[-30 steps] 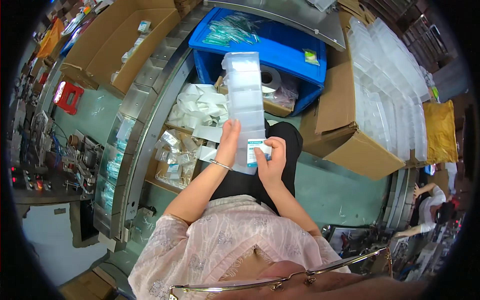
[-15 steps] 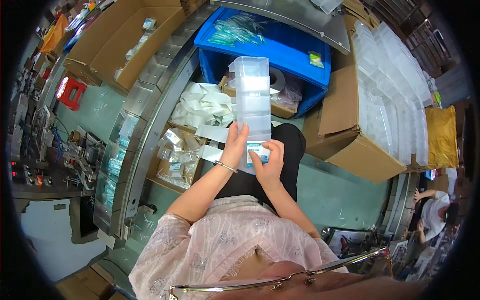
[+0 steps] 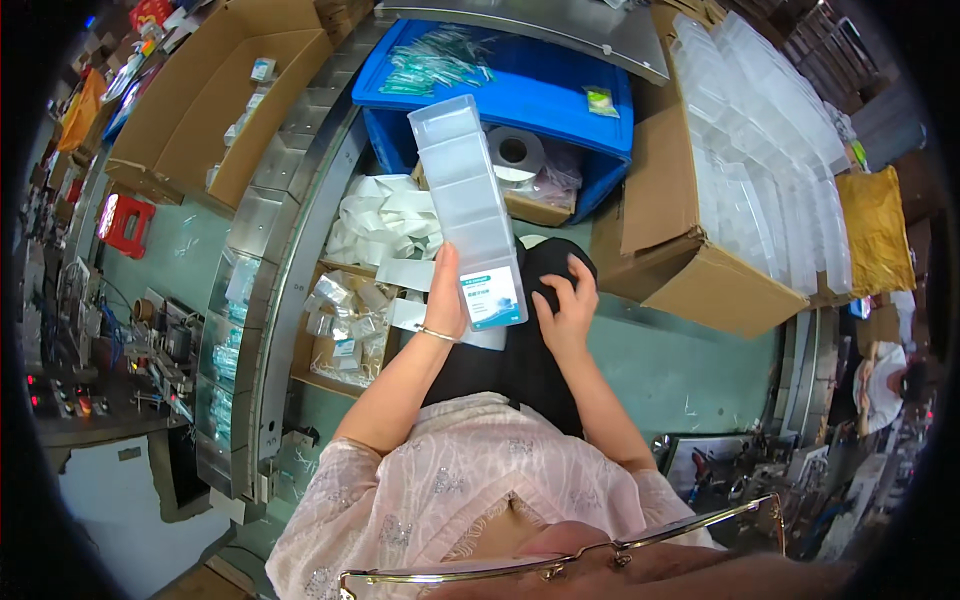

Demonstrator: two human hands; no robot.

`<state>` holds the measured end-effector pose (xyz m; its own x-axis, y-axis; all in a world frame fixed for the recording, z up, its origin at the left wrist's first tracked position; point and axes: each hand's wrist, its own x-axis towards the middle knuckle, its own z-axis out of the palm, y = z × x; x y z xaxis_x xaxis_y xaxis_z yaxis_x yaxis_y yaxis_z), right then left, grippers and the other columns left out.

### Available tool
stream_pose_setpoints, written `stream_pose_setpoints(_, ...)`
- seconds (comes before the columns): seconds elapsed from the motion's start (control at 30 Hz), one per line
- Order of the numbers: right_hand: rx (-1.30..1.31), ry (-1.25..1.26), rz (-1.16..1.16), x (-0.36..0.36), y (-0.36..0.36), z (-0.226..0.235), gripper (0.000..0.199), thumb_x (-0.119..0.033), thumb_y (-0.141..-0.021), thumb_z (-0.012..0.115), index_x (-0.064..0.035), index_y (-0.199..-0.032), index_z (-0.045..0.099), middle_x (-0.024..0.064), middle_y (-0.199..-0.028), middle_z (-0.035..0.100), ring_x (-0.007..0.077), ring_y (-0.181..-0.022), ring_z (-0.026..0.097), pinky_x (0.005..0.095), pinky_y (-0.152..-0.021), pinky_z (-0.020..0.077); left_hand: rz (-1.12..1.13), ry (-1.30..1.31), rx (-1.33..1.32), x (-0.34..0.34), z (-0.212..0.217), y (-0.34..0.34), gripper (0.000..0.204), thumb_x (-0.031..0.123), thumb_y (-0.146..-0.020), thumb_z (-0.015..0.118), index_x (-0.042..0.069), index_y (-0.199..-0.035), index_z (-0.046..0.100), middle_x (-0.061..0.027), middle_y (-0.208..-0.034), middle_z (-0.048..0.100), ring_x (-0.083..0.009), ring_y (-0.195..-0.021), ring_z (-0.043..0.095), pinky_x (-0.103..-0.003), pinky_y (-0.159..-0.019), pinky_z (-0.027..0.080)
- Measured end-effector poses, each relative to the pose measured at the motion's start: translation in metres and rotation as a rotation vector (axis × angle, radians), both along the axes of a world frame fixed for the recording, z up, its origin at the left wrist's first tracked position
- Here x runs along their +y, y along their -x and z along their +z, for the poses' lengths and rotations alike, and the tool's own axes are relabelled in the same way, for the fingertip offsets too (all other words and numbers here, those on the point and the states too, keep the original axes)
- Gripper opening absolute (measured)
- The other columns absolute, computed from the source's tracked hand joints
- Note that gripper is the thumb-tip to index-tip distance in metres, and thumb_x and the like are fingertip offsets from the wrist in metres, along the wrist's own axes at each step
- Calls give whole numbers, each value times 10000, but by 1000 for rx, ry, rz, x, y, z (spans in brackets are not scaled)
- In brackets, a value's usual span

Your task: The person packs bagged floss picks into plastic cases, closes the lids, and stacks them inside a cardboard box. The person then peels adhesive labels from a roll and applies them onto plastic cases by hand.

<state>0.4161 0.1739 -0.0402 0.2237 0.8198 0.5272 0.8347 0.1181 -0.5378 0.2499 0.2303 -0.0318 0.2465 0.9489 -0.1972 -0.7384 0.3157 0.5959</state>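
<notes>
My left hand (image 3: 446, 298) grips a long clear plastic box (image 3: 466, 185) by its left edge near the lower end. The box is divided crosswise into several compartments and leans to the left over my lap. On its lowest section sits a white and teal label (image 3: 491, 299), facing up. Apart from the box, to its right, my right hand (image 3: 568, 312) hovers above my dark trousers with fingers loosely bent and nothing in them. White label strip (image 3: 410, 272) lies just left of my left hand, partly hidden by it.
A blue crate (image 3: 600, 135) ahead bears teal-tipped packets (image 3: 435, 62) and shelters a label roll (image 3: 516, 150). A carton (image 3: 640, 200) at right holds stacked clear boxes (image 3: 740, 190). Left are a small-parts carton (image 3: 345, 330), crumpled backing strip (image 3: 385, 217) and a metal conveyor (image 3: 270, 235).
My right hand has let go of the labelled end and moved right. The box in my left hand has swung leftward at its far end, and its label is now fully in view.
</notes>
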Motion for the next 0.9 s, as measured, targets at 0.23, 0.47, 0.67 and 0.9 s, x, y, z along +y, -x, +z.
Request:
stream_pose_setpoints(0.23,-24,189,613,56,-13,-1,322,-72,-656,661,-168,-961,622,76,-1205,461,291,-1155,392,424,-931,321,-116,187,-203,30,-37,43,675,583,-838,370,18,-1199,447,-156,-1070,568,-287,-942,573,-417,-801,475)
stream_pose_setpoints(0.47,-111,310,883,96,-4,-1,322,-102,-683,648,-209,-987,627,28,-1257,442,286,-1209,334,455,-977,263,-24,290,-175,37,-45,55,640,576,-843,358,15,-1118,500,-141,-970,604,-273,-839,604,-397,-744,500)
stream_pose_setpoints(0.67,-176,418,955,111,1,11,198,-109,-671,655,-161,-859,620,15,-1187,488,261,-1207,341,502,-982,244,-3,288,-186,36,-41,50,617,576,-844,354,37,-1100,509,-123,-943,604,-262,-829,604,-388,-720,506)
stream_pose_setpoints(0.9,-222,29,848,78,-8,-1,99,-125,-673,652,-113,-730,571,11,-999,558,210,-1041,482,482,-968,278,5,307,-156,34,-36,48,619,592,-834,368,51,-1099,510,-107,-939,606,-251,-820,606,-383,-706,511)
